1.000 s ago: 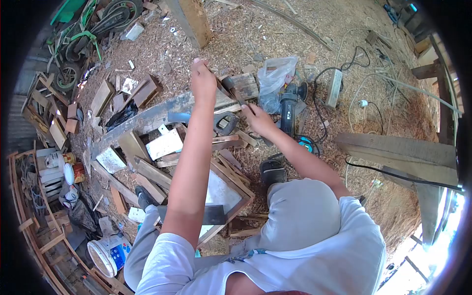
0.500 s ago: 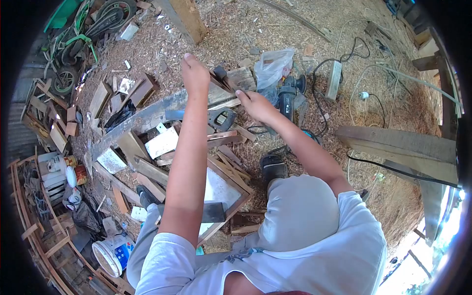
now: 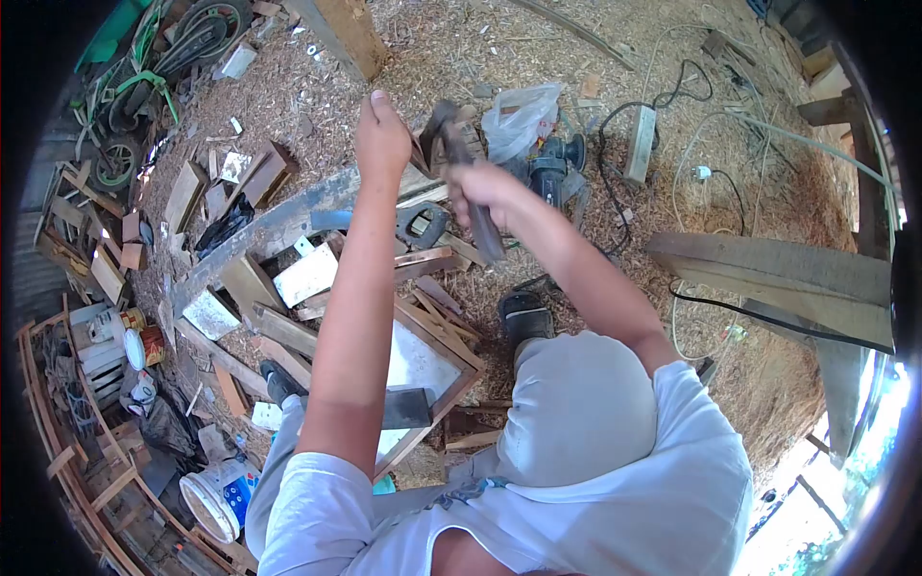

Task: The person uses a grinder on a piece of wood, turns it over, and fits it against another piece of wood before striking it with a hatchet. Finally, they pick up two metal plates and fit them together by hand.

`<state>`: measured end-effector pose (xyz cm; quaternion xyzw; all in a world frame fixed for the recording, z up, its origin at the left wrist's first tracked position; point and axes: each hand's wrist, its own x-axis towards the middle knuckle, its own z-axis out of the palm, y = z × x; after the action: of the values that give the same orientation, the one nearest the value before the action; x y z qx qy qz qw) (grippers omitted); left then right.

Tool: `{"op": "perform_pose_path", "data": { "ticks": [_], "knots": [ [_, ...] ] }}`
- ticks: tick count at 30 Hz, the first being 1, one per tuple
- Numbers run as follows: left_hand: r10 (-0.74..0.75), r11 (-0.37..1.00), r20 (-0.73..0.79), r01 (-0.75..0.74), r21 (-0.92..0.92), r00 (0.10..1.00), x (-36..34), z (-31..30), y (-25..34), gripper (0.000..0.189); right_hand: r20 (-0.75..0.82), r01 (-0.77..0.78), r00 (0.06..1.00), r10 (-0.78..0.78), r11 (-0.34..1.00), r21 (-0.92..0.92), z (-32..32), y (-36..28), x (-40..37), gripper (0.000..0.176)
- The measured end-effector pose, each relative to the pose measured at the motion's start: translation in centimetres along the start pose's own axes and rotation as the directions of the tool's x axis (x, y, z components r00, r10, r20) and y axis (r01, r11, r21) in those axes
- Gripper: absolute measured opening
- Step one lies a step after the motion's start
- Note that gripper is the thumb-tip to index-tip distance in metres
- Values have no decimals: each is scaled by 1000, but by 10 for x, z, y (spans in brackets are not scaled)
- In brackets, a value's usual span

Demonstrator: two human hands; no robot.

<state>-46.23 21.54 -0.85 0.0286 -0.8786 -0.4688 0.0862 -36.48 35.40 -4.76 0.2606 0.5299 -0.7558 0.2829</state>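
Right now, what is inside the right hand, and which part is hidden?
The right hand is closed around what looks like a hammer. Its blurred head shows above the grip, and the handle's end shows below. The stretch inside is covered.

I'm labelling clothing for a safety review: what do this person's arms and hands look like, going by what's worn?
The left hand and right hand are without gloves, the right blurred. Short, plain white sleeves leave both forearms uncovered. No watch or bracelet shows.
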Motion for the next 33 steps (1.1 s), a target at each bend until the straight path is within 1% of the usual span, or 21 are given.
{"op": "perform_pose_path", "data": {
  "ticks": [1, 2, 4, 5, 7, 9, 11, 12, 15, 17, 19, 20, 21, 23, 24, 25, 27, 28, 30, 31, 33],
  "knots": [
    [23, 999, 49, -20, -46, 999, 2, -3, 0, 54, 70, -45, 997, 34, 986, 161, 0, -15, 3, 36],
    [23, 999, 52, -21, -39, 998, 2, -4, -1, 54, 73, -47, 997, 35, 985, 168, 0, -19, -2, 36],
    [-20, 1000, 57, 21, -19, 998, 4, -7, 4, 55, -120, 215, 969, -214, 977, -5, 1, -31, -17, 38],
    [-16, 1000, 51, 17, -15, 999, 6, -6, 5, 55, -113, 219, 969, -218, 976, -4, 2, -27, -20, 38],
    [19, 999, 31, -20, 32, 999, 6, -2, 3, 57, -183, 389, 893, -412, 909, -149, 5, -5, -29, 40],
    [8, 1000, 26, -9, 16, 1000, 2, 2, 6, 57, -227, 321, 901, -369, 921, -221, 3, 19, -28, 50],
    [1, 1000, 13, -1, -9, 1000, 0, 5, 7, 58, -191, 380, 841, -506, 804, -458, -2, 47, -16, 64],
    [-32, 999, 10, 33, -36, 999, 0, 3, 7, 59, -170, 323, 881, -442, 824, -465, -2, 56, -15, 72],
    [-100, 993, 17, 101, -67, 995, -6, -4, 15, 62, -147, 355, 861, -487, 782, -513, 1, 73, -4, 71],
    [-134, 989, 21, 135, -65, 991, -5, -7, 12, 63, -141, 393, 837, -529, 760, -517, 10, 51, -21, 63],
    [-67, 998, -34, 66, -23, 997, 2, 0, -5, 65, -85, 500, 834, -546, 811, -304, 18, 24, -42, 53],
    [-68, 997, -37, 67, -22, 997, 2, -2, -5, 65, -94, 601, 764, -638, 757, -259, 23, 14, -49, 47],
    [-68, 997, -14, 68, -45, 998, 2, -2, -5, 64, -91, 601, 764, -638, 756, -259, 25, 9, -53, 47],
    [-69, 995, 7, 69, -68, 998, 3, -2, -6, 64, -80, 720, 654, -752, 652, -240, 27, 4, -59, 48],
    [-61, 995, 4, 61, -77, 998, 5, 0, -9, 62, -70, 748, 597, -799, 586, -311, 23, 12, -52, 51],
    [-55, 995, 2, 54, -85, 999, 6, 0, -12, 61, -66, 748, 599, -798, 587, -311, 18, 31, -40, 51],
    [-65, 995, 9, 66, -73, 998, 2, -6, -3, 60, -43, 605, 636, -770, 532, -592, 3, 77, -6, 56],
    [-74, 995, 19, 75, -63, 997, 0, -9, 2, 59, -38, 608, 633, -773, 528, -593, -5, 95, 10, 56],
    [-79, 995, -3, 78, -68, 997, -6, -13, 2, 58, -136, 383, 758, -638, 604, -699, -18, 107, 24, 63],
    [-81, 995, -18, 80, -62, 997, -6, -16, 0, 57, -135, 389, 757, -639, 608, -692, -20, 102, 26, 63],
    [-71, 995, -17, 69, -75, 997, -5, -22, -9, 57, -160, 127, 971, -180, 947, -295, -18, 94, 16, 67]
  ]
}}
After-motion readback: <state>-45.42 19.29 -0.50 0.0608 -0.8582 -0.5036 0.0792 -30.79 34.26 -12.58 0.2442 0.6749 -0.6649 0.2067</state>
